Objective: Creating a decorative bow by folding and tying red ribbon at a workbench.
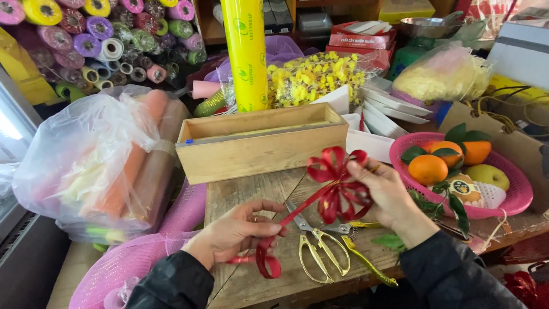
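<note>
The right hand (384, 191) pinches the centre of a looped red ribbon bow (337, 180) over the wooden table (251, 194). At eight o'clock from it, the left hand (237, 232) pinches the bow's ribbon tail (269, 260) taut. Gold scissors (317, 249) lie between them; a pink fruit basket (514, 197) sits at three o'clock.

red flat boxes (361, 35) at 1 o'clock; a round sticker (462, 187) on fruit at 3 o'clock; a clear bag (86, 154) at 9.

Red ribbon (320, 197): glossy, with thin gold edges. One end is a multi-loop bow, held up above the wooden tabletop. Tail runs taut down-left, ending in a loose curl.
</note>
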